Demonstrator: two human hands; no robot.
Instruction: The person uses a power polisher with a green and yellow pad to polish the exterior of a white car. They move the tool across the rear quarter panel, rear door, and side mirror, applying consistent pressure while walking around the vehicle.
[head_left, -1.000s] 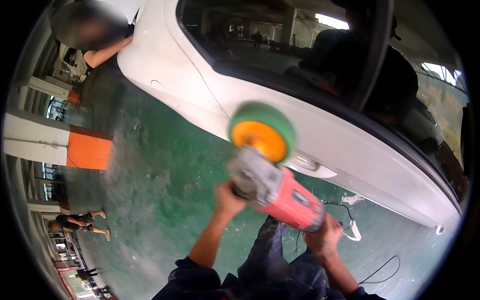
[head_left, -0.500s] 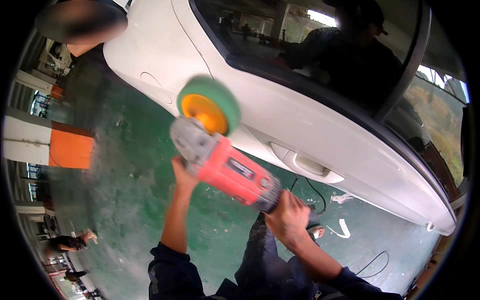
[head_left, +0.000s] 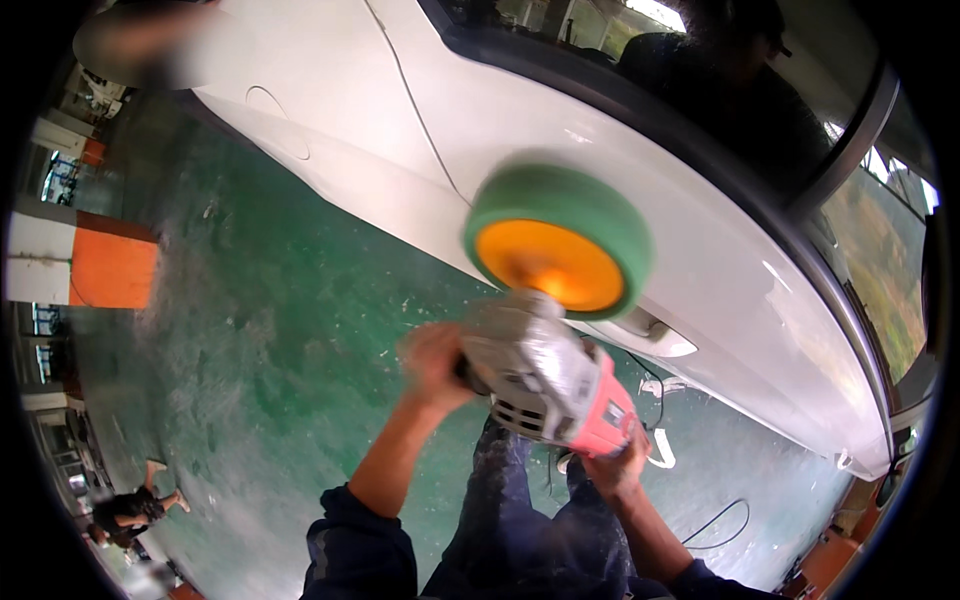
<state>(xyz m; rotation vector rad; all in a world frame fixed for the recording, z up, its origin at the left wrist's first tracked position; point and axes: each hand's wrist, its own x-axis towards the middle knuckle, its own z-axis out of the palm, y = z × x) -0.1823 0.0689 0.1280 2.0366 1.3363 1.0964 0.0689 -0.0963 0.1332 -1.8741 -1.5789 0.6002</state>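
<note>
A red and grey electric polisher (head_left: 540,375) is held in both my hands in front of a white car (head_left: 700,235). Its thick green foam pad (head_left: 600,205), on an orange backing plate (head_left: 585,262), overlaps the car's side below the window; whether it touches the paint I cannot tell. My left hand (head_left: 436,366), blurred, is closed round the black side handle beside the grey gear head. Around the red rear body wraps my right hand (head_left: 622,462). The car's door handle (head_left: 665,340) is partly hidden behind the pad.
Dark side windows (head_left: 730,120) line the car's upper side. A black cable (head_left: 722,525) and a white strip (head_left: 662,448) lie on the green floor (head_left: 270,400). An orange and white pillar (head_left: 115,260) stands at left. Another person (head_left: 130,512) is at lower left.
The polisher has moved right along the car and swung so its pad looks larger and closer. Both hands have moved right with it, still gripping.
</note>
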